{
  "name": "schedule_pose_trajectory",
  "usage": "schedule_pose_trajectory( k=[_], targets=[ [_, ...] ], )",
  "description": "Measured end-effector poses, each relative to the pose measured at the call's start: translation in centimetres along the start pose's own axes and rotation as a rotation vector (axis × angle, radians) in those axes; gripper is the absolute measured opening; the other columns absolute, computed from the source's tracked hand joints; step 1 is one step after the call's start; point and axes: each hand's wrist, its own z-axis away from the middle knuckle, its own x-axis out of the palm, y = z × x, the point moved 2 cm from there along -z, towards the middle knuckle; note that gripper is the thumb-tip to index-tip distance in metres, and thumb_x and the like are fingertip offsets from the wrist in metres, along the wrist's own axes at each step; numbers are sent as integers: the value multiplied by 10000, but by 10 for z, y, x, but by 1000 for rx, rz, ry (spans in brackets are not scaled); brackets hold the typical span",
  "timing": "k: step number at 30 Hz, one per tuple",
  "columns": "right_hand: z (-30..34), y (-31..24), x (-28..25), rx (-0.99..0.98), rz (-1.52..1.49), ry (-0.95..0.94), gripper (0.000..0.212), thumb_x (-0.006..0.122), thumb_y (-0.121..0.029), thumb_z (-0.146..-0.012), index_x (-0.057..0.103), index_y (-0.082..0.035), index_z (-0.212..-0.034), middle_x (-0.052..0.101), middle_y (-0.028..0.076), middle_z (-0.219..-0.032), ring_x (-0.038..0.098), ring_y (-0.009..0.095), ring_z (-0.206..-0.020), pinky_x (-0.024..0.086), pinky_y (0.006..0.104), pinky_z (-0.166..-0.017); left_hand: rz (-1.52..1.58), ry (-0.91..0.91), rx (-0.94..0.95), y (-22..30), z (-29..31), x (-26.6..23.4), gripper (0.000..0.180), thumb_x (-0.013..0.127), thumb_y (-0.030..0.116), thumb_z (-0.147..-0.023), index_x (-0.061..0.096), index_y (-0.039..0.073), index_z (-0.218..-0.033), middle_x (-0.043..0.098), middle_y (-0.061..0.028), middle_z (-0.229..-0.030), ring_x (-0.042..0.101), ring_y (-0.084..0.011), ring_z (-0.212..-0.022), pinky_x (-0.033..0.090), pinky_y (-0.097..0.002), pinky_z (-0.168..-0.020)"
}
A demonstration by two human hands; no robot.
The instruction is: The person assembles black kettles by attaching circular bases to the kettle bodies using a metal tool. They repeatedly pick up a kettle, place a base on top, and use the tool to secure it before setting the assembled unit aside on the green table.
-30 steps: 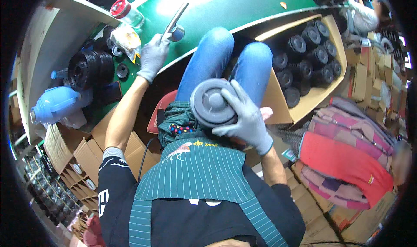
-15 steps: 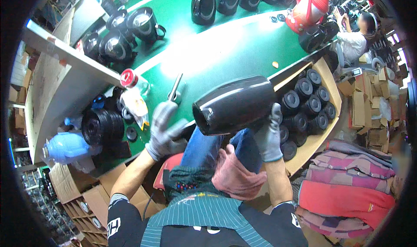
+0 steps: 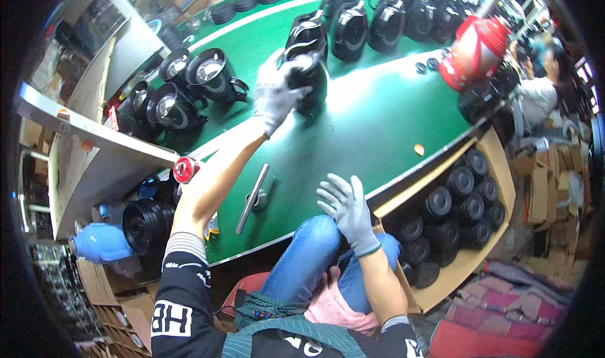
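A glossy black jug (image 3: 317,84) stands on the green table, at the near end of a row of similar black jugs (image 3: 350,31). Stretched out across the table, my gloved left hand (image 3: 274,96) is closed against its left side, the thumb lying over the front. My gloved right hand (image 3: 348,212) hangs above my knees near the table edge, palm up, fingers spread and holding nothing. Between my left forearm and the right hand, a metal rod tool (image 3: 253,199) rises at a slant from the tabletop.
At my right, an open carton (image 3: 498,222) holds several round black parts. A red jug (image 3: 476,52) stands at the far right. More black jugs (image 3: 211,74) sit at the left beside a white partition (image 3: 94,134). A co-worker (image 3: 539,96) sits beyond the carton.
The black body that my right hand held over my lap is gone from there. My left hand has reached forward to a jug by the row. The view has tilted up.
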Motion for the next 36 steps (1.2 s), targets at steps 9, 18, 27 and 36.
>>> schedule_pose_trajectory(
  k=[9,18,27,36],
  targets=[
    [6,1,18,-70,124,44,745,224,-568,-1174,545,8,-1522,675,188,-1405,674,285,-1261,502,420,-1130,-274,34,-128,-65,-67,41,694,923,364,-764,657,189,-1380,529,-217,-1544,595,-411,-1263,523,-482,-1075],
    [7,8,23,-140,318,35,730,231,-559,-1175,550,-1,-1522,681,167,-1395,674,253,-1257,501,392,-1112,-962,-391,-249,-161,5,-105,423,860,326,-811,749,222,-1205,693,-77,-1210,630,-275,-1185,502,-493,-949],
    [76,-31,88,-1003,1173,-122,446,657,-126,-1022,624,34,-1437,661,204,-1411,637,337,-1329,494,417,-1139,-314,-168,217,-47,54,-184,265,778,93,-852,746,126,-1114,687,-106,-1030,680,-351,-1036,560,-462,-898],
    [191,-51,160,-1413,1827,-241,269,654,-134,-938,638,-71,-1199,617,160,-1414,596,333,-1380,527,436,-1046,22,-386,461,157,160,-288,264,785,83,-851,767,124,-1111,708,-73,-1029,690,-308,-1010,573,-429,-830]
  ],
)
